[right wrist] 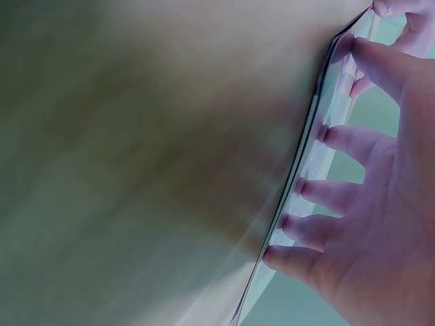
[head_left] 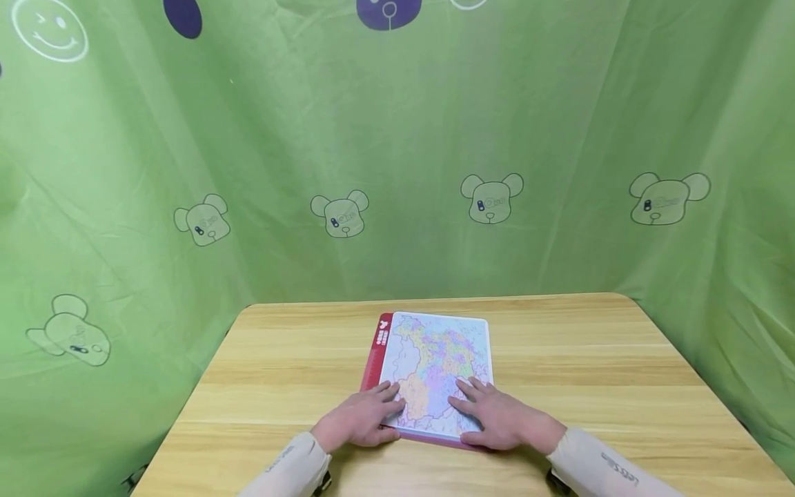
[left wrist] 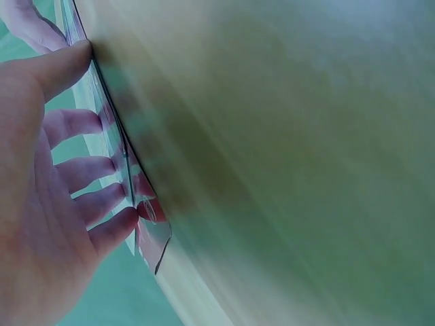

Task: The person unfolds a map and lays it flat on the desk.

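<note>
A flat map board (head_left: 437, 359) with rounded white corners and pastel-coloured regions lies on the table, turned slightly. Along its left side shows a red strip (head_left: 375, 352) with white lettering, and a pinkish edge peeks out at the near side. My left hand (head_left: 366, 415) rests on the near left part, fingers spread, thumb at the near edge. On the near right part my right hand (head_left: 499, 415) lies with fingers spread too. Both wrist views show fingertips touching the glossy board at a low angle, the left hand (left wrist: 47, 176) and right hand (right wrist: 380, 197) with palms raised.
The board lies on a light wood-grain table (head_left: 279, 359) with rounded far corners. Behind and beside the table hangs a green curtain (head_left: 410, 138) printed with bear heads and smiley faces. Pale sleeves (head_left: 602, 462) cover the forearms.
</note>
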{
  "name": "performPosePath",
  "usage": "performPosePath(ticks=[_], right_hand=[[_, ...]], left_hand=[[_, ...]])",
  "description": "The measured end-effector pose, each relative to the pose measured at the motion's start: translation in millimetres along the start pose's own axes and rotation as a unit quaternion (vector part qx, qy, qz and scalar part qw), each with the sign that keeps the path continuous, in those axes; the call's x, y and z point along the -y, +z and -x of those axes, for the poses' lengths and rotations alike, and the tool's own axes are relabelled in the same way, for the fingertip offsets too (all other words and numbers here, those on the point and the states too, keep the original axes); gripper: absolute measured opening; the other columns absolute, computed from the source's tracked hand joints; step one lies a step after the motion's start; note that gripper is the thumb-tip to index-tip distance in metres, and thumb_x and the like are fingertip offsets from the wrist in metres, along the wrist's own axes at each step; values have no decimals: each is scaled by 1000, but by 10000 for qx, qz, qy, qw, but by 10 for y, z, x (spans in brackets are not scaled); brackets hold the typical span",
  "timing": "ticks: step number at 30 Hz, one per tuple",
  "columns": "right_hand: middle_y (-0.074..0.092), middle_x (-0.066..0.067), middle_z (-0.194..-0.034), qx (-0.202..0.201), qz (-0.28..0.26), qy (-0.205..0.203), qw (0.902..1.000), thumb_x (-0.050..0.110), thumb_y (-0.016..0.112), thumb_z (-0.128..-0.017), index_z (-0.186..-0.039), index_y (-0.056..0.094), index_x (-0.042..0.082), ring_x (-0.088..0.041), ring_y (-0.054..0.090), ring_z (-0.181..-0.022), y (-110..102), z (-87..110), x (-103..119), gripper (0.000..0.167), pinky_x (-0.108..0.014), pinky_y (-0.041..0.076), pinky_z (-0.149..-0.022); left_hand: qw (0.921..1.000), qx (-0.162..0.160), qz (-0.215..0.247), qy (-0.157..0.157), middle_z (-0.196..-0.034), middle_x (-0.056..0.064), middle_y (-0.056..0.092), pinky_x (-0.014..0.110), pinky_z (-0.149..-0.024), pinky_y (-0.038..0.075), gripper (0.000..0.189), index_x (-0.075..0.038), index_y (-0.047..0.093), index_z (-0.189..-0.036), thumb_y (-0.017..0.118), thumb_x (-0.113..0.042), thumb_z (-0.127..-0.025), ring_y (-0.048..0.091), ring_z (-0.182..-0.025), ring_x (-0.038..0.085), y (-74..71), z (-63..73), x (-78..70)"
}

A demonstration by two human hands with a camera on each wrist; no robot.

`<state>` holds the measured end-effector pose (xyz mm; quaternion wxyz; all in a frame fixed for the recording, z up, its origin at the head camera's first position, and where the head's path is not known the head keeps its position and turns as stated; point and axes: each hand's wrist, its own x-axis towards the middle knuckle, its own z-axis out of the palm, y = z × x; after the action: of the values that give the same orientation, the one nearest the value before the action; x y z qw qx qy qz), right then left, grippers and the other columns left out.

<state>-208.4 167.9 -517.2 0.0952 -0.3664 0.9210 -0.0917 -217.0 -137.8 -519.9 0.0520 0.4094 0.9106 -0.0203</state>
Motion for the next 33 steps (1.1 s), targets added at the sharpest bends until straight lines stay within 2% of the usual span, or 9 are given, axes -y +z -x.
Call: performPosePath(ticks=[15,33], right_hand=[[27,-21,-150,-59,109,-5,9999,56,51,-90,-143,44,11,-46,24,-135,-8,-37,-49,69,-59,25,-106],[28,-21,-150,-33,-43,96,9999,50,54,-91,-142,44,10,-45,23,-135,-59,-63,-71,66,-61,24,-106]], left_hand=[[9999,78,58,-34,-151,12,31,38,-108,31,62,-19,43,-143,46,-55,-93,29,-137,29,-40,17,-76],[9996,233,50,-137,-152,11,28,38,-109,30,63,-21,41,-145,46,-56,-93,27,-138,28,-48,-1,-171]])
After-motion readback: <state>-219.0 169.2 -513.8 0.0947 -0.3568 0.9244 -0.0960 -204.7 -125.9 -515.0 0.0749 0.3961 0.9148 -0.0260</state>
